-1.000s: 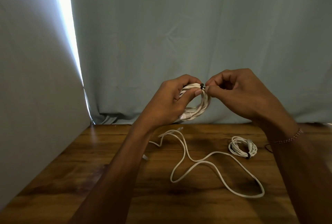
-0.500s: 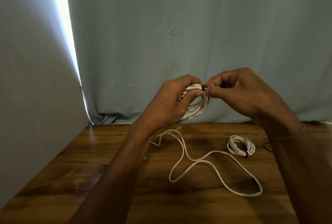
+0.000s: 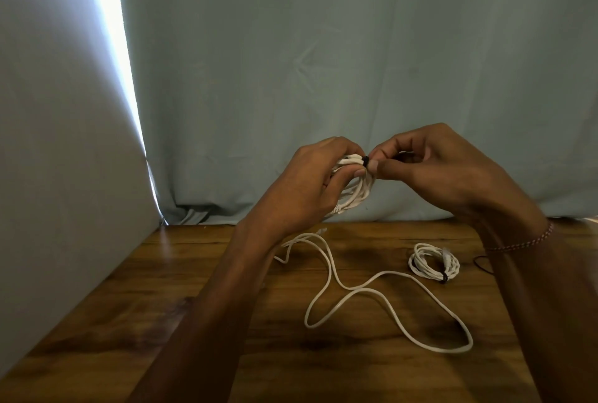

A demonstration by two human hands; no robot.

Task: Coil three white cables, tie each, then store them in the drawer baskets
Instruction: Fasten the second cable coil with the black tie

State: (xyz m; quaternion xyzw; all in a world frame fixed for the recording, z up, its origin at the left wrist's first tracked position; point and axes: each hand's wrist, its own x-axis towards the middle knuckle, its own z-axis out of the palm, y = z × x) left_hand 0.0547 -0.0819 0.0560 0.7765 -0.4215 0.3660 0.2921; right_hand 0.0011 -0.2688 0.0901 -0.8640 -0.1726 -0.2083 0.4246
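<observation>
Nearest the front edge of the wooden table point(image 3: 194, 321), a loose white cable point(image 3: 382, 292) is lying uncoiled in slack curves across the middle; it appears light and limp, best gathered loop by loop. Towards the back right corner, a tied coil point(image 3: 433, 262) is resting flat, bound by a dark tie. Above the back edge, the left hand point(image 3: 310, 185) is closing around the held coil point(image 3: 357, 190), bunching its loops, while the right hand point(image 3: 430, 166) is pinching the black tie point(image 3: 366, 161) at the top. The strands look springy, so gripping beside the tie should stop them splaying. No drawer baskets are showing.
</observation>
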